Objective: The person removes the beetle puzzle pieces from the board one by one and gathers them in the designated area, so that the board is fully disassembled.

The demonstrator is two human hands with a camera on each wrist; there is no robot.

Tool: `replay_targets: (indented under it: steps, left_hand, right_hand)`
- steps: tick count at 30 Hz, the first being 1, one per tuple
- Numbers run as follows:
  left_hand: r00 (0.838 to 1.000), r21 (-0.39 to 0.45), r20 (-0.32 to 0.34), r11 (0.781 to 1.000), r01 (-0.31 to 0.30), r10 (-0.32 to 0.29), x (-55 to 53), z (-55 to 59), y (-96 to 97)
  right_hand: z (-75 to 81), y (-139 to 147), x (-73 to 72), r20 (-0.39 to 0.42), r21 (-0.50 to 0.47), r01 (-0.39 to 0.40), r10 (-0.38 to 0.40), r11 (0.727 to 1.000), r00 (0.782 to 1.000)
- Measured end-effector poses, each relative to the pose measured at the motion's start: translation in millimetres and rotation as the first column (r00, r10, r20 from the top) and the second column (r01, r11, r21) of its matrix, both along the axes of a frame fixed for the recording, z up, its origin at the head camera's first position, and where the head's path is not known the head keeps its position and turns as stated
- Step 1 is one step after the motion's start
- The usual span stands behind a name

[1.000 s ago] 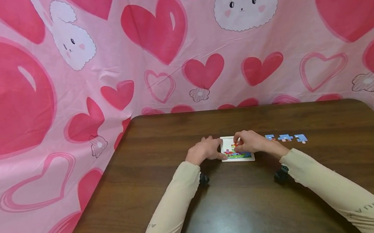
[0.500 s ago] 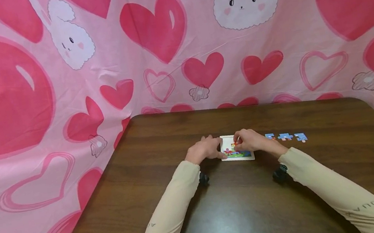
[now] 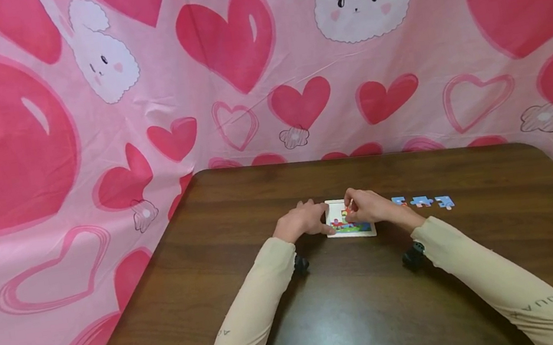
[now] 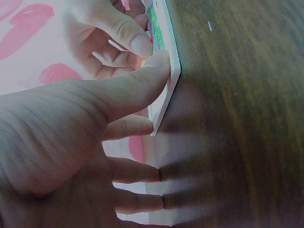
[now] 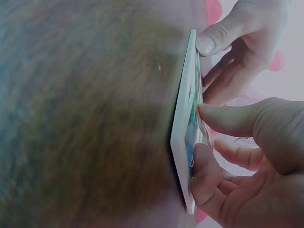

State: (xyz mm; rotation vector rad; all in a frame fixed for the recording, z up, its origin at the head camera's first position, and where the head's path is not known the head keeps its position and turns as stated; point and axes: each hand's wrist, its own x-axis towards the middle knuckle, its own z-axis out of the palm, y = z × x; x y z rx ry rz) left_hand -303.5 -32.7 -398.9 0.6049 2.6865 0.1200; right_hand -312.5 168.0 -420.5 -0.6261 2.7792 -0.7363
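A small jigsaw puzzle tray with a white rim (image 3: 353, 236) lies on the brown table, and colourful pieces fill its near part. My left hand (image 3: 306, 220) braces the tray's left side: the thumb rests on the rim (image 4: 172, 61), while the other fingers stretch out with their tips down on the table. Over the tray, my right hand (image 3: 370, 207) pinches a puzzle piece (image 5: 206, 134) between thumb and forefinger, close above the assembled part. Its fingers hide much of that piece and the tray's right side.
Right of the tray lie three loose blue puzzle pieces, among them a middle piece (image 3: 421, 202) and an outer piece (image 3: 444, 203). The wooden table (image 3: 330, 319) reaches back to a pink cloth (image 3: 243, 130) printed with hearts and rabbits.
My right hand has shifted very slightly over the tray, still pinching the puzzle piece. The left hand stays at the tray's left side, and the loose pieces lie unmoved.
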Motion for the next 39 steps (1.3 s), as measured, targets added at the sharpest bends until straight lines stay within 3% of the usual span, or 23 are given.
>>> replay_targets:
  steps: [16, 24, 32, 39]
  left_hand:
    - [1.000, -0.023, -0.006, 1.000, 0.015, -0.015, -2.2, -2.6, 1.6]
    - [1.000, -0.020, -0.008, 1.000, -0.001, 0.001, -1.7, -3.0, 1.5]
    - [1.000, -0.018, -0.010, 1.000, -0.005, 0.004, -1.9, -3.8, 0.3]
    - [1.000, -0.013, -0.016, 1.000, 0.005, -0.006, -1.8, -4.3, 0.1]
  right_hand:
    - [1.8, 1, 6.4, -0.035, -0.052, -0.017, 0.015, 0.998, 0.999]
    - [3.8, 4, 3.9, -0.046, -0.149, 0.021, -0.028, 0.989, 0.999]
    - [11.5, 13, 3.7, -0.062, -0.177, 0.020, -0.032, 0.984, 0.998]
    - [14.1, 28, 7.8, 0.005, -0.203, 0.060, -0.060, 0.977, 0.998]
